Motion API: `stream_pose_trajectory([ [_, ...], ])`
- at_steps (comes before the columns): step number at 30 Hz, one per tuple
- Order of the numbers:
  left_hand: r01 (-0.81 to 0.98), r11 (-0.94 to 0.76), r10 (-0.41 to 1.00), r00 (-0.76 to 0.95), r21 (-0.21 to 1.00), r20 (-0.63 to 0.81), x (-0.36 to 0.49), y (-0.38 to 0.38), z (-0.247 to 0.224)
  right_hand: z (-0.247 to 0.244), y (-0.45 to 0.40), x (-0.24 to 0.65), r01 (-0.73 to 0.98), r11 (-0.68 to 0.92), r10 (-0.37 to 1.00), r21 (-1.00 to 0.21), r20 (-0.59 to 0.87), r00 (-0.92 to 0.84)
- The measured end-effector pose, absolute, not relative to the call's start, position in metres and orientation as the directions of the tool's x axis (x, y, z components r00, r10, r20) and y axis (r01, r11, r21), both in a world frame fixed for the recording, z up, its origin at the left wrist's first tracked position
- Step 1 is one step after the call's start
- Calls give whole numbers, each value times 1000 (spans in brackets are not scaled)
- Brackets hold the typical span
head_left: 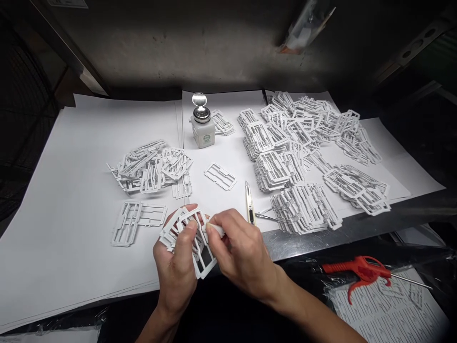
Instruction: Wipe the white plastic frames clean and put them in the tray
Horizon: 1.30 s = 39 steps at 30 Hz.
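A grey metal worktable (293,246), mostly overlaid with large sheets of smooth white paper (82,228), carries a squarish translucent white bottle with a raised round silver lid (203,131) and several flat rectangular white openwork frames (215,123) just behind it. Toward the left lie a tangled heap of similar white frames (152,166) and, nearer the front edge, a few overlapping ones (130,223); a single frame (220,176) lies mid-table beside a slim pale-handled cutter (249,202), with large stacked piles (303,207) to the right.

The single head view looks forward and steeply down from above the near edge of the worktable (89,228). No second view shares it.
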<state>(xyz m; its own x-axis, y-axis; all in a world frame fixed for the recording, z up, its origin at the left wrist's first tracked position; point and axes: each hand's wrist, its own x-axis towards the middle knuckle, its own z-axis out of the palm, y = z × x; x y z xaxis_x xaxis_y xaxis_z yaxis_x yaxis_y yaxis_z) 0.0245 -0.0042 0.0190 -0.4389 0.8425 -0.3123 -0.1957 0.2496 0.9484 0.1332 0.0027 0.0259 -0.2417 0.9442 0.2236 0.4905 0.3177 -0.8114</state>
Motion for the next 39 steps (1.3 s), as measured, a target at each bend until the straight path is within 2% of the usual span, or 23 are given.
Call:
stream_pose_trajectory([
  [3,-168,262,846,-434,950,-310,22,-6,17,26,-1,135,515,313,940,-798,183,-288],
  [8,-156,266,856,-415,951,-308,23,-7,19,28,1,135,534,333,940,-777,233,-248],
  [15,-227,324,850,-356,918,-388,18,-8,12,34,-1,156,474,149,944,-868,-19,-330],
  [21,-257,367,840,-322,894,-437,14,-11,8,34,6,169,484,39,956,-874,-109,-274],
  [31,-206,367,826,-376,907,-420,29,-6,27,32,13,167,359,16,907,-933,-138,-399],
  [39,-20,305,900,-320,952,-295,16,-11,14,27,12,166,342,-13,914,-940,-149,-376],
])
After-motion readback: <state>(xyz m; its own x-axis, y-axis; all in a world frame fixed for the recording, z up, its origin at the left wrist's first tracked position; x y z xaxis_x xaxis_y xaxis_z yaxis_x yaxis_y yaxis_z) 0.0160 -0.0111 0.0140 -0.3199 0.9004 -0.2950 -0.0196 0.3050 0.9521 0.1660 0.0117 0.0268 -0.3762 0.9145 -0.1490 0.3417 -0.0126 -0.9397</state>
